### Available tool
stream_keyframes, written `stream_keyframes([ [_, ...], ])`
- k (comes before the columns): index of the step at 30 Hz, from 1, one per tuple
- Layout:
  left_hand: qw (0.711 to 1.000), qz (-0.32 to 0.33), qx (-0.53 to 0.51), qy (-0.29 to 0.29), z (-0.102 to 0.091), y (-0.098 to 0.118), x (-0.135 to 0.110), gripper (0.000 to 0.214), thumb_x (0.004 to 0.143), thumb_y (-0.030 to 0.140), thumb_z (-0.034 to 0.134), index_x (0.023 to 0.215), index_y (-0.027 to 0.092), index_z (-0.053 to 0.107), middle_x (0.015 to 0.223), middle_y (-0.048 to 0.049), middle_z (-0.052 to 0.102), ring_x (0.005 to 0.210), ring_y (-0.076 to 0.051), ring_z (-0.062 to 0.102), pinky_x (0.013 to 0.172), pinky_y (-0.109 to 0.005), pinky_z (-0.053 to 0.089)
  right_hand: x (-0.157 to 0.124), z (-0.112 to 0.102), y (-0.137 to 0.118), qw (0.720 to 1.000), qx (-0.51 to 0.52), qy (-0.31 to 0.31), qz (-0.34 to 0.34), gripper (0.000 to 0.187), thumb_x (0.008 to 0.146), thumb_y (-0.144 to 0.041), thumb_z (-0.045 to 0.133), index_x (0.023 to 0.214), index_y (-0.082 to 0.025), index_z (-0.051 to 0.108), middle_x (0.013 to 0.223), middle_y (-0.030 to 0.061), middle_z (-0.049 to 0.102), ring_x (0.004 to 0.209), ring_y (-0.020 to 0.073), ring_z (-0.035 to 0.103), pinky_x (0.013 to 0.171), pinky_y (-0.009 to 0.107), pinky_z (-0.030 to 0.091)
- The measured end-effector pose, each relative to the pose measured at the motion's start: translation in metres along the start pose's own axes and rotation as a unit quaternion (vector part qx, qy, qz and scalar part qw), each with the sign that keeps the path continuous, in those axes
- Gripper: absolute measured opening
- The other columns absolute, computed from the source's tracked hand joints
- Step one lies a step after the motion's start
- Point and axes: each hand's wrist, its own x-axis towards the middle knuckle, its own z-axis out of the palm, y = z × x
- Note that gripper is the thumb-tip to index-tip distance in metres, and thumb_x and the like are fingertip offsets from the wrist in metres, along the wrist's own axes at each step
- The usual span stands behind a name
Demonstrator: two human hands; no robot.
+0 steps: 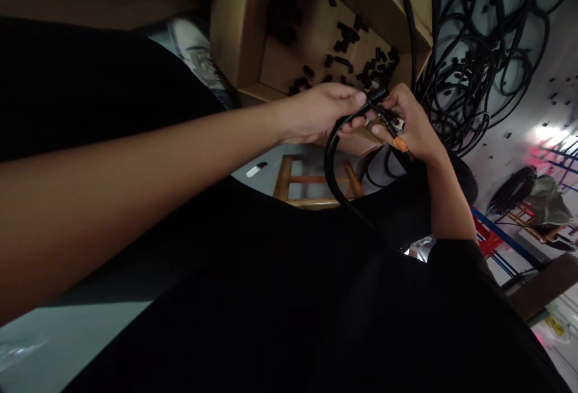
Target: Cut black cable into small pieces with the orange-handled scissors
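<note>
My left hand [332,110] is closed around a black corrugated hose [332,167], near its end. The hose curves down from my fingers toward my lap, where it fades into dark clothing. Beside it, my right hand [413,122] is closed on a dark hand tool with an orange patch [400,143]. It resembles pliers or cutters, but its jaws are partly hidden by my fingers and the hose. The tool's front lies close to the hose end; whether they touch I cannot tell.
Just beyond my hands, an open cardboard box [237,26] contains many short black pieces [347,35]. Tangled black hoses [465,74] lie to its right, with small black bits scattered on the floor. A wooden stool [283,179] stands below my hands. A coiled bundle [512,191] lies farther right.
</note>
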Motion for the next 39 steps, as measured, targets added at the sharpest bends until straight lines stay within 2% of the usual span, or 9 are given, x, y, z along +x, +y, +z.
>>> stream_keyframes([
  [3,0.999,-0.021,-0.011,-0.022,-0.001,0.003,-0.002,0.049,0.131,0.032,0.059,0.086,0.024,0.076,0.076,-0.0011,0.049,0.071,-0.018,0.039,0.092,-0.046,0.048,0.000,0.005,0.000,0.999,-0.012,0.027,-0.032,0.079,0.091,-0.100,0.091,0.111,-0.029,0.062,0.123,0.0117,0.066,0.119,0.0343,0.067,0.107,0.060,0.067],
  [7,0.999,-0.007,-0.039,-0.021,-0.003,0.006,-0.001,0.052,0.132,0.032,0.055,0.086,0.023,0.077,0.079,-0.0022,0.049,0.073,-0.018,0.037,0.089,-0.045,0.044,0.000,0.006,0.002,0.997,0.000,0.070,-0.042,0.083,0.093,-0.109,0.081,0.103,-0.030,0.059,0.114,0.0104,0.069,0.103,0.0283,0.066,0.100,0.056,0.066],
  [13,0.998,-0.041,-0.031,-0.030,-0.001,0.000,-0.003,0.046,0.130,0.033,0.061,0.087,0.026,0.078,0.072,-0.0034,0.052,0.074,-0.022,0.042,0.089,-0.046,0.049,0.001,0.004,-0.003,1.000,-0.013,0.021,-0.007,0.083,0.086,-0.104,0.093,0.110,-0.030,0.064,0.127,0.0111,0.072,0.120,0.0358,0.072,0.108,0.064,0.071],
  [17,0.994,-0.061,-0.071,-0.050,-0.003,-0.002,-0.002,0.041,0.128,0.030,0.061,0.092,0.025,0.079,0.069,-0.0028,0.052,0.072,-0.021,0.040,0.080,-0.041,0.049,-0.003,0.004,-0.003,1.000,-0.019,0.015,0.008,0.078,0.090,-0.099,0.095,0.112,-0.029,0.067,0.126,0.0117,0.073,0.123,0.0371,0.073,0.111,0.066,0.072],
  [22,0.986,-0.082,-0.127,-0.070,-0.011,-0.006,0.008,0.040,0.128,0.019,0.056,0.095,0.015,0.077,0.072,-0.0042,0.058,0.062,-0.014,0.048,0.059,-0.029,0.041,-0.005,-0.002,0.013,0.997,-0.007,0.022,-0.071,0.077,0.092,-0.100,0.092,0.111,-0.029,0.069,0.116,0.0092,0.071,0.107,0.0308,0.071,0.102,0.059,0.072],
  [25,0.981,-0.081,-0.145,-0.096,-0.013,-0.013,0.011,0.032,0.127,0.016,0.061,0.099,0.014,0.077,0.075,-0.0054,0.063,0.060,-0.013,0.056,0.056,-0.025,0.046,-0.002,0.000,0.018,0.993,0.000,0.014,-0.116,0.077,0.095,-0.101,0.089,0.114,-0.029,0.069,0.119,0.0095,0.071,0.103,0.0287,0.069,0.097,0.056,0.071],
  [29,0.978,-0.082,-0.153,-0.118,-0.016,-0.022,0.013,0.022,0.123,0.019,0.075,0.102,0.014,0.078,0.075,-0.0061,0.065,0.060,-0.015,0.061,0.056,-0.025,0.049,-0.003,0.000,0.012,0.996,-0.024,-0.012,-0.089,0.076,0.094,-0.097,0.093,0.116,-0.029,0.068,0.122,0.0089,0.072,0.115,0.0332,0.073,0.105,0.062,0.073],
  [33,0.981,-0.081,-0.149,-0.091,-0.021,-0.025,0.015,0.020,0.120,0.026,0.084,0.104,0.016,0.079,0.077,-0.0058,0.065,0.062,-0.016,0.060,0.058,-0.029,0.049,-0.011,-0.012,0.009,0.999,-0.008,-0.015,-0.028,0.070,0.091,-0.089,0.101,0.110,-0.030,0.069,0.110,0.0067,0.072,0.112,0.0331,0.073,0.101,0.058,0.073],
  [39,0.993,-0.085,-0.084,0.026,-0.006,-0.007,0.005,0.039,0.131,0.017,0.059,0.096,0.016,0.076,0.081,-0.0030,0.069,0.075,-0.014,0.060,0.074,-0.029,0.051,-0.016,-0.030,0.023,0.999,0.014,-0.035,0.006,0.070,0.089,-0.085,0.104,0.104,-0.029,0.066,0.101,0.0044,0.069,0.097,0.0269,0.067,0.090,0.051,0.070],
])
